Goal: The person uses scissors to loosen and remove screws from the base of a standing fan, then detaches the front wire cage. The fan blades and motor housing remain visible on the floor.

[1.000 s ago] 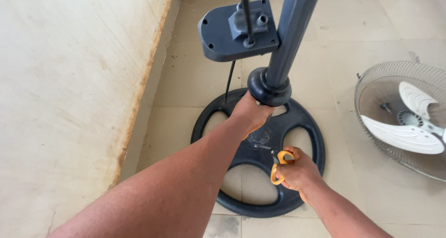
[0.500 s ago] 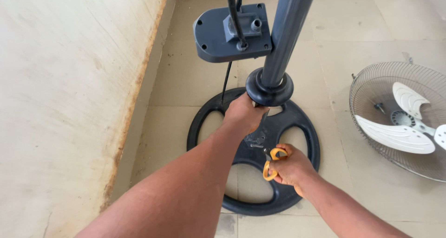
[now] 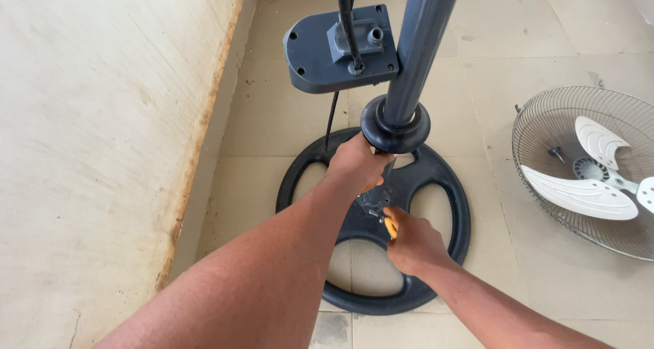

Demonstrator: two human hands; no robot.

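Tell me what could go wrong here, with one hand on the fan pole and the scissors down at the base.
1. The left hand alone steadies the pole under its collar; if that grip loosens, the stand could tip on the round base.
2. The right hand works orange-handled scissors at the hub, close to the left hand; a slip could nick it.
3. The black cable hangs near the base and might snag.

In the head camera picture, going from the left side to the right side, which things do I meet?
Stained wall → grey control box on the cable → left hand gripping the pole below the collar → right hand with orange-handled scissors → wire fan guard holding white blades.
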